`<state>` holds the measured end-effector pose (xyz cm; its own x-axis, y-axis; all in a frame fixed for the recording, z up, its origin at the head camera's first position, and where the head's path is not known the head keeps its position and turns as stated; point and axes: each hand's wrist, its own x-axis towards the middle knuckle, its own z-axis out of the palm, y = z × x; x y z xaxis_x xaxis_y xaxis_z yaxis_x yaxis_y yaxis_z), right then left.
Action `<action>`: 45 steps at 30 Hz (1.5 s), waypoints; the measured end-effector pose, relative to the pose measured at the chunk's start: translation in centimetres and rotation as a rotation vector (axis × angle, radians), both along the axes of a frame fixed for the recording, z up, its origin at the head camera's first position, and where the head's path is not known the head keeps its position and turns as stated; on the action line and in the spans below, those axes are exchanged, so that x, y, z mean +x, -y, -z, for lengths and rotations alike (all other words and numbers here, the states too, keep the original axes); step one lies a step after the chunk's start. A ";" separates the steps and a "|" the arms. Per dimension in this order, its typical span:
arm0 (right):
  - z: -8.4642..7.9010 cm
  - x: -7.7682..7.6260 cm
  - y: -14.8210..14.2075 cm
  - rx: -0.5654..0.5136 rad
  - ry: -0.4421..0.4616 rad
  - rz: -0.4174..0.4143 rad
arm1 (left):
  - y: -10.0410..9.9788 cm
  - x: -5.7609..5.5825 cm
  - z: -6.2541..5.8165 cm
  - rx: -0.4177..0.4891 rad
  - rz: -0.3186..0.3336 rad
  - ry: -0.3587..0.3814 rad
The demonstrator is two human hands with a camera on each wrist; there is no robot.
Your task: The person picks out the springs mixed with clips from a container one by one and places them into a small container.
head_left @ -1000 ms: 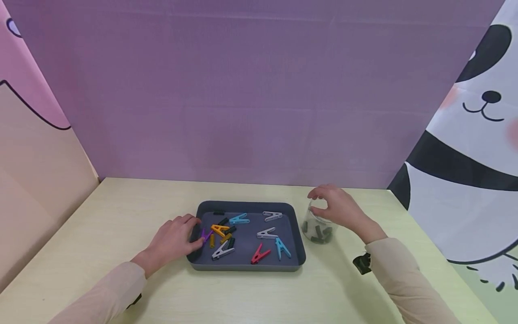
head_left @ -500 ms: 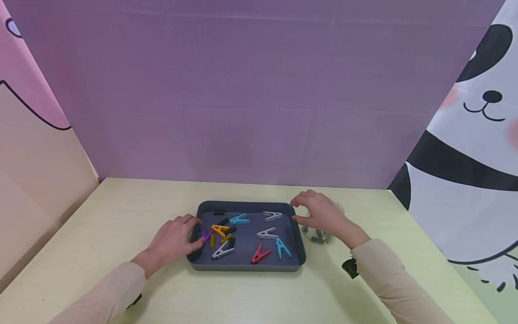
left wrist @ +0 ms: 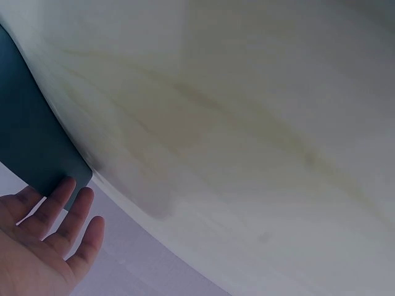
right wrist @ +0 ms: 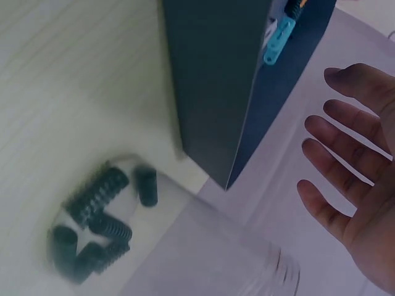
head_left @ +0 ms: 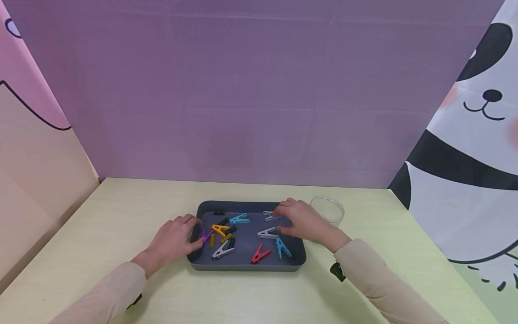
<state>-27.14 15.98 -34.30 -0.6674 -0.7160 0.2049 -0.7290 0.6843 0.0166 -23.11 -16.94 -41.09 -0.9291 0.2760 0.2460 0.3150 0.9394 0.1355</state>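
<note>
L hand [head_left: 174, 238], fingers loose, touches gray tray's [head_left: 247, 267] L end; R hand [head_left: 304, 221], wide w/ nothing in it, is nr 2 gray clothespins [head_left: 265, 234] in tray. They're prob. light, stiff; pinch legs.

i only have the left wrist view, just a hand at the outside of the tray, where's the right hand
Observer: The head view has the right hand over the right part of the tray, close to a pale clip.
Operator: ok and what's standing just off that end of the tray
Observer: The right wrist view shows a clear jar there, with dark springs inside.
</note>
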 end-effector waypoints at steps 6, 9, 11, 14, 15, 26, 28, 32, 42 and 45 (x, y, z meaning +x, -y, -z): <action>0.2 0.3 1.4 0.042 0.012 -0.053 | 0.1 0.0 0.0 -0.001 0.000 -0.002; 0.3 0.4 2.0 0.067 0.026 -0.074 | 0.1 0.1 0.0 -0.002 0.001 0.000; 0.3 0.5 2.4 0.075 0.024 -0.090 | 0.2 0.1 -0.1 -0.002 0.001 -0.001; 0.5 0.4 2.9 0.077 0.011 -0.132 | 0.2 0.1 -0.1 -0.003 0.003 -0.002; 0.5 0.4 3.1 0.073 0.006 -0.147 | 0.2 0.1 0.0 -0.004 0.003 -0.003; 0.7 0.6 5.2 0.150 0.006 -0.220 | 0.1 0.2 -0.3 -0.006 -0.002 0.006; 0.6 0.6 5.5 0.173 0.009 -0.219 | 0.1 0.2 -0.3 -0.005 -0.003 0.006; 0.6 0.6 6.2 0.210 0.015 -0.236 | 0.1 0.2 -0.3 -0.006 -0.002 0.003; 0.8 0.1 7.6 0.254 0.072 -0.275 | 0.1 0.2 -0.2 -0.007 0.006 -0.012; 0.9 0.0 7.9 0.267 0.095 -0.276 | 0.1 0.2 -0.1 -0.007 0.007 -0.014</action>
<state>-27.18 8.05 -35.18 -0.4494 -0.8909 -0.0659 -0.8918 0.4431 0.0910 -22.95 -17.03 -40.97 -0.9238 0.2840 0.2567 0.3229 0.9383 0.1241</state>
